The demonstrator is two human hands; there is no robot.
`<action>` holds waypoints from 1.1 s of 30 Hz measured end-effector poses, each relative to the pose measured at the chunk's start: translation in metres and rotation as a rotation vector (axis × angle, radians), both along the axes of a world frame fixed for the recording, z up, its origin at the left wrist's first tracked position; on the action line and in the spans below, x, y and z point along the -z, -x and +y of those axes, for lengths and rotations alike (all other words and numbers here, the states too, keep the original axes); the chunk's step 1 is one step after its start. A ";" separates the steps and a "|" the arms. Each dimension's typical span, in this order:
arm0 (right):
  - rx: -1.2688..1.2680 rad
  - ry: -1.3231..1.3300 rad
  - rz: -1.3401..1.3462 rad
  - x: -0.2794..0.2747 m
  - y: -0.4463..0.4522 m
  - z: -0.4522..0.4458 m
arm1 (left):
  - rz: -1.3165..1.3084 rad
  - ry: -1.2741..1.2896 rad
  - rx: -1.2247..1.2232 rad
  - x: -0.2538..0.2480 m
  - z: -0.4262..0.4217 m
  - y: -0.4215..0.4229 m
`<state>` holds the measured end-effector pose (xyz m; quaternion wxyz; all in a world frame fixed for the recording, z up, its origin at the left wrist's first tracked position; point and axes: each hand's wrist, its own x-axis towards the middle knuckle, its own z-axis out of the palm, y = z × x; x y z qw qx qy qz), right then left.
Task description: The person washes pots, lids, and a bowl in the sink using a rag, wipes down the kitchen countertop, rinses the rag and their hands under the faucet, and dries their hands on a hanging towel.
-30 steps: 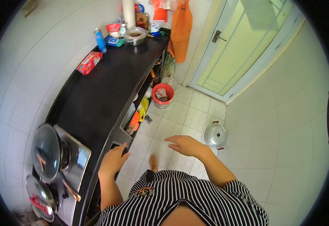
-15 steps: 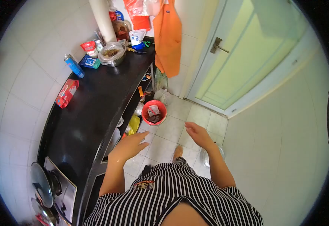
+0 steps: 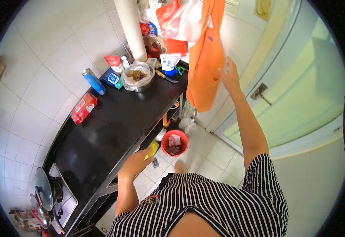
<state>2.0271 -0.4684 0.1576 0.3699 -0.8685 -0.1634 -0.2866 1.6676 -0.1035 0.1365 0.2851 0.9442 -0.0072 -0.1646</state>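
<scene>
An orange apron hangs on the wall beyond the counter's far end. My right hand is raised at its right edge, fingers apart and holding nothing; whether the fingertips touch the cloth I cannot tell. Low beside the counter's front edge is my left hand, empty, with its fingers stretched out. Past its fingertips a yellow bag shows on the lower shelf. Red and clear plastic bags hang to the left of the apron.
On the black counter stand a bag-lined bowl, a knife, a blue spray can and a red wipes pack. A stove with a lidded pan is at near left. A red bucket stands on the floor; a door is right.
My right hand has risen from low in front of me to the apron's edge. My left hand has shifted slightly down. The view has turned, and the apron appears closer.
</scene>
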 end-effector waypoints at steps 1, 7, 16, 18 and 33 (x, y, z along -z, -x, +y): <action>-0.001 -0.144 0.049 -0.004 -0.016 0.000 | -0.045 0.021 0.028 0.007 0.000 -0.014; -0.301 -0.461 0.507 0.026 -0.036 0.000 | 0.001 0.054 0.012 -0.003 -0.018 -0.057; -0.646 0.252 0.704 -0.093 0.078 0.057 | -0.286 0.405 -0.321 0.022 -0.057 -0.109; -1.023 0.169 0.425 -0.128 0.099 0.061 | -0.277 1.020 -0.279 0.031 -0.095 -0.147; -1.347 -0.850 -0.312 -0.168 0.121 0.051 | -0.064 1.996 -0.048 -0.032 -0.275 -0.219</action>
